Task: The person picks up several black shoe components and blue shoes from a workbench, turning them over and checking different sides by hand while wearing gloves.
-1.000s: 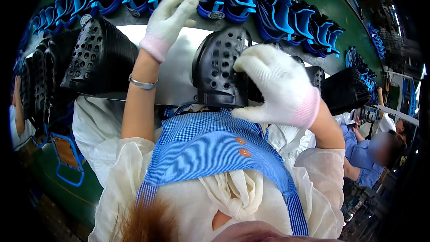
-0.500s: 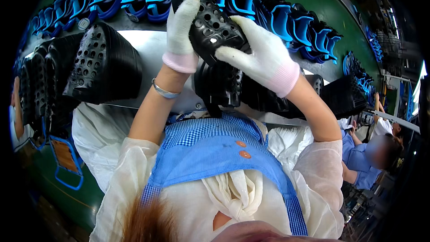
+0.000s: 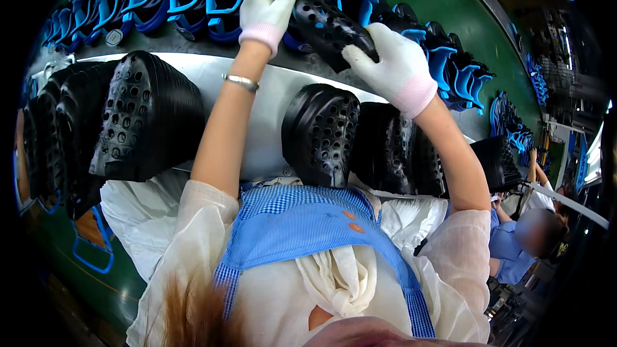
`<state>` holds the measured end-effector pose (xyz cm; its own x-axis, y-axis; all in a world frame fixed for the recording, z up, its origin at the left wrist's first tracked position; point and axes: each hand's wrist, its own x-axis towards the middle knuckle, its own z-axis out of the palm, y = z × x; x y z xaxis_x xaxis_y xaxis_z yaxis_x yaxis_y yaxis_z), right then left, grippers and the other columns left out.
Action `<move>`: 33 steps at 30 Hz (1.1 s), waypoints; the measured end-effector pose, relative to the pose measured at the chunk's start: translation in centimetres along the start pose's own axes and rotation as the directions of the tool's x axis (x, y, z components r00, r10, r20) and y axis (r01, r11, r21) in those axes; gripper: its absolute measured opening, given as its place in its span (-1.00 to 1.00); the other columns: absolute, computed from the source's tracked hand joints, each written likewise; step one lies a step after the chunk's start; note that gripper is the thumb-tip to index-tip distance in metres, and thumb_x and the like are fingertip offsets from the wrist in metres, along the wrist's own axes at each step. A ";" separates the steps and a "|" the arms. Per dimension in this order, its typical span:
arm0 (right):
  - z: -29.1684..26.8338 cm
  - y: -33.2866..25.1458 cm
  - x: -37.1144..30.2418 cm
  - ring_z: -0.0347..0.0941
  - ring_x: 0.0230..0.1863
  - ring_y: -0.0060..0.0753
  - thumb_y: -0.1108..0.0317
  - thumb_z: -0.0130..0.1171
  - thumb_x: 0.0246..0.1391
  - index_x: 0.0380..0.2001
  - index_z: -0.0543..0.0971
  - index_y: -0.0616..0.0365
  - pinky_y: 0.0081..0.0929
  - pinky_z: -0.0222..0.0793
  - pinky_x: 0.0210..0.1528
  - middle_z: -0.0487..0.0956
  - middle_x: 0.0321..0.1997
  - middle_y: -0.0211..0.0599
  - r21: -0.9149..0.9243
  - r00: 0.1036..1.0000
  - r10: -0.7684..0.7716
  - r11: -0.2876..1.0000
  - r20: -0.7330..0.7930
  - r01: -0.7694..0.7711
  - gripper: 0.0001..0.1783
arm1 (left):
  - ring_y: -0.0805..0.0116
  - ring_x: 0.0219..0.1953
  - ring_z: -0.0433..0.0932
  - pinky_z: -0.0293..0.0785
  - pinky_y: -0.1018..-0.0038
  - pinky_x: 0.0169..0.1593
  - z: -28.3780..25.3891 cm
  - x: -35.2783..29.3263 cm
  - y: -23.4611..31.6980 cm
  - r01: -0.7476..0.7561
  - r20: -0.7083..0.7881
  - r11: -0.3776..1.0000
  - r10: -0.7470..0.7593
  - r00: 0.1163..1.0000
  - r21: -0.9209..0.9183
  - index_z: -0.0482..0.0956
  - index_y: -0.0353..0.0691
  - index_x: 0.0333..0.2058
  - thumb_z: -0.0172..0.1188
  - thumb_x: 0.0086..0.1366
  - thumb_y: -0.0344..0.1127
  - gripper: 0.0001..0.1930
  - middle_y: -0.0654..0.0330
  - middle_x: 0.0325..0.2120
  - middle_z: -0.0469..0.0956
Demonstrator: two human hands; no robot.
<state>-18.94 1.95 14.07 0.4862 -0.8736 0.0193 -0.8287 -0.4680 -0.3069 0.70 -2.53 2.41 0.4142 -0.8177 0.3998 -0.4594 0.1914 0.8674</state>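
Observation:
My right hand (image 3: 397,67), in a white glove with a pink cuff, grips a black, shoe-shaped perforated piece (image 3: 331,26) by its near end, thumb on top. The piece is tilted over the row of black-and-blue shoes (image 3: 225,0). My left hand (image 3: 267,9), gloved the same way, is beside the far end of the piece, above the shoes. Its fingers are apart; whether a fingertip touches the piece or a shoe cannot be made out. Below my hands stands a nested stack of similar black perforated pieces (image 3: 321,135).
Another tall stack of perforated pieces (image 3: 151,115) stands at the left, with more stacks (image 3: 402,151) at the right. They rest on a light metal table (image 3: 257,112). A blue-framed stool (image 3: 93,244) is at lower left. A person in blue (image 3: 514,244) sits at far right.
Both hands have moved away from my body toward the shoes. My left hand has come off the perforated piece, or nearly so; my right hand carries it. The nearest stack now shows plainly.

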 end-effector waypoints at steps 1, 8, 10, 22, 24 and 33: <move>0.0 0.7 0.3 0.49 -0.47 -0.02 0.08 0.22 -0.02 -0.41 0.49 0.24 -0.27 0.40 -0.40 0.49 -0.53 -0.02 -0.005 0.999 0.032 0.999 0.031 -0.032 -0.62 | 0.26 -0.02 0.50 0.35 0.48 0.08 0.8 1.0 -0.6 0.035 0.082 0.997 -0.029 0.996 -0.072 0.52 -0.19 0.03 0.17 0.24 -0.01 -0.52 0.05 -0.03 0.50; -0.8 2.8 3.6 0.53 -0.43 -0.01 -0.02 0.14 -0.04 -0.47 0.55 0.32 -0.28 0.46 -0.28 0.54 -0.52 0.06 0.075 0.993 0.060 0.995 0.101 -0.068 -0.50 | 0.17 -0.16 0.55 0.43 0.38 -0.05 3.0 4.3 -2.8 -0.063 0.261 0.993 0.036 0.965 0.096 0.55 -0.11 -0.08 0.12 0.23 -0.19 -0.70 0.09 -0.18 0.56; -0.9 2.9 4.2 0.54 -0.44 -0.05 -0.06 0.13 -0.04 -0.45 0.58 0.32 -0.31 0.46 -0.28 0.54 -0.53 0.05 0.096 0.985 0.090 0.990 0.147 -0.105 -0.47 | 0.07 -0.13 0.50 0.41 0.28 -0.04 3.5 4.8 -4.0 -0.207 0.310 0.954 0.134 0.941 0.216 0.50 -0.10 -0.08 0.04 0.23 -0.29 -0.72 0.07 -0.16 0.52; 0.4 2.4 10.3 0.52 -0.47 -0.10 -0.12 0.04 -0.05 -0.42 0.62 0.25 -0.32 0.46 -0.27 0.57 -0.56 -0.04 -0.015 0.953 -0.007 1.000 0.303 0.012 -0.44 | 0.12 -0.24 0.53 0.44 0.30 -0.15 2.7 5.2 -4.1 -0.345 0.182 0.836 0.294 0.938 0.426 0.53 -0.12 -0.22 -0.06 0.29 -0.29 -0.80 0.09 -0.33 0.54; 0.8 2.0 11.5 0.56 -0.35 -0.03 -0.10 -0.01 -0.03 -0.39 0.64 0.24 -0.26 0.48 -0.18 0.59 -0.44 0.03 -0.169 0.944 0.043 0.985 0.326 0.014 -0.44 | 0.11 -0.23 0.54 0.43 0.29 -0.13 2.6 5.0 -2.9 -0.156 0.178 0.958 0.115 0.977 0.240 0.54 -0.14 -0.23 -0.04 0.32 -0.17 -0.76 0.08 -0.28 0.57; 7.8 -3.0 15.3 0.58 -0.16 -0.09 0.13 -0.01 0.07 -0.31 0.68 0.05 -0.19 0.50 -0.14 0.64 -0.20 -0.13 -0.352 0.950 0.157 0.934 0.271 -0.054 -0.66 | 0.09 -0.28 0.53 0.48 0.31 -0.20 -1.2 -3.5 -1.3 -0.057 -0.030 0.994 0.060 0.998 0.095 0.56 -0.16 -0.34 0.25 0.09 -0.30 -0.85 0.11 -0.32 0.53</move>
<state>-6.82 -8.95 7.89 0.4068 -0.8670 -0.2877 -0.8981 -0.4372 0.0474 0.75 0.71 0.25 0.4094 -0.7880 0.4599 -0.5545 0.1854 0.8113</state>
